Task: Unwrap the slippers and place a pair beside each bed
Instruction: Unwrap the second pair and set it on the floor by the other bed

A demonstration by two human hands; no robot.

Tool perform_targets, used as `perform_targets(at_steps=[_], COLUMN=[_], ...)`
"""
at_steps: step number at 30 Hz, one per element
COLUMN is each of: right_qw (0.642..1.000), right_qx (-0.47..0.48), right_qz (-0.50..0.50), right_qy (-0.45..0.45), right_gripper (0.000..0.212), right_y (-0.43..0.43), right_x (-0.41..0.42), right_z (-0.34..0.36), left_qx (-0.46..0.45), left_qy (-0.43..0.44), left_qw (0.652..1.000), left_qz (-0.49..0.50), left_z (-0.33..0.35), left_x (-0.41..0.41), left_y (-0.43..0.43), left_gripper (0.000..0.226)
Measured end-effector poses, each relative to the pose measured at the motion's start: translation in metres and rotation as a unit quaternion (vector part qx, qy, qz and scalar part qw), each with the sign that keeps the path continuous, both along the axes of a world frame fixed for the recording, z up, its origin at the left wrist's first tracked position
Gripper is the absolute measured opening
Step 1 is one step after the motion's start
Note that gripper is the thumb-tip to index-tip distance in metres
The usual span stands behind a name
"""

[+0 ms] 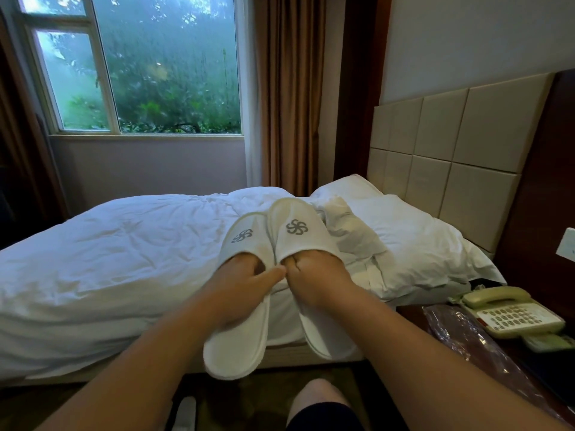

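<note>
Slippers of white terry cloth [295, 231] with grey logos hang side by side over the near edge of the white-quilted bed [124, 244], toes pointing away. Left hand [245, 284] and right hand [314, 275] each grip one, fingers tucked inside.

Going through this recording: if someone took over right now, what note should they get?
Left hand: grips the left slipper, fingers tucked into its opening.
Right hand: grips the right slipper likewise.
Both are held side by side in the air in front of the bed.
Done: this pair is unwrapped; a clear plastic wrapper lies on the nightstand.
Left: set the pair on the floor beside the bed. No second bed or pair is in view.
</note>
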State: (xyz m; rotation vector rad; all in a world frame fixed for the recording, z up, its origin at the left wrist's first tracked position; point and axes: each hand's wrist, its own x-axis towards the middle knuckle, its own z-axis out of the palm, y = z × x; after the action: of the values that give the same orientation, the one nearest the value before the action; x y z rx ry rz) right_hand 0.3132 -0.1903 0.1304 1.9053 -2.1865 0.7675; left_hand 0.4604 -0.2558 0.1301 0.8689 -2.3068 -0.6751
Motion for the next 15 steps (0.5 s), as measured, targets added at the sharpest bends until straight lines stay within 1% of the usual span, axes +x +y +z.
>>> perform_targets(at_steps=[1, 3, 4, 6, 8, 9, 12, 13, 15], right_qw=[1.0, 0.994, 0.989, 0.98, 0.981, 0.982, 0.98, 0.978, 0.97], right_qx=[0.016, 0.047, 0.078, 0.13, 0.123, 0.122, 0.133, 0.136, 0.156], right_qz=[-0.011, -0.059, -0.083, -0.102, -0.089, -0.09, -0.112, -0.124, -0.148], right_qy=[0.004, -0.075, -0.096, -0.107, -0.116, -0.108, -0.097, -0.103, -0.114], right_gripper=[0.055, 0.054, 0.052, 0.053, 0.048, 0.046, 0.048, 0.044, 0.026], right_y=[-0.001, -0.002, -0.003, -0.002, 0.003, 0.007, 0.014, 0.016, 0.018], right_x=[-0.001, -0.003, -0.005, -0.007, -0.008, -0.008, -0.013, -0.014, -0.014], right_z=[0.003, 0.009, 0.01, 0.014, 0.018, 0.019, 0.022, 0.023, 0.024], left_qx=[0.026, 0.049, 0.048, 0.031, 0.027, 0.027, -0.009, -0.026, -0.062], left_qy=[-0.014, -0.078, -0.123, -0.217, -0.283, -0.302, -0.34, -0.344, -0.336], left_qw=[0.999, 0.995, 0.991, 0.976, 0.959, 0.953, 0.94, 0.938, 0.94], left_qz=[-0.017, -0.024, -0.013, 0.011, 0.008, 0.0, -0.014, -0.014, -0.01], left_z=[0.005, 0.013, 0.016, 0.02, 0.024, 0.026, 0.03, 0.03, 0.03], left_x=[0.002, 0.005, 0.006, 0.007, 0.007, 0.008, 0.011, 0.011, 0.011], left_y=[0.0, 0.0, 0.0, -0.002, -0.001, -0.001, -0.002, -0.002, -0.002], left_gripper=[0.026, 0.039, 0.047, 0.057, 0.06, 0.057, 0.037, 0.035, 0.032])
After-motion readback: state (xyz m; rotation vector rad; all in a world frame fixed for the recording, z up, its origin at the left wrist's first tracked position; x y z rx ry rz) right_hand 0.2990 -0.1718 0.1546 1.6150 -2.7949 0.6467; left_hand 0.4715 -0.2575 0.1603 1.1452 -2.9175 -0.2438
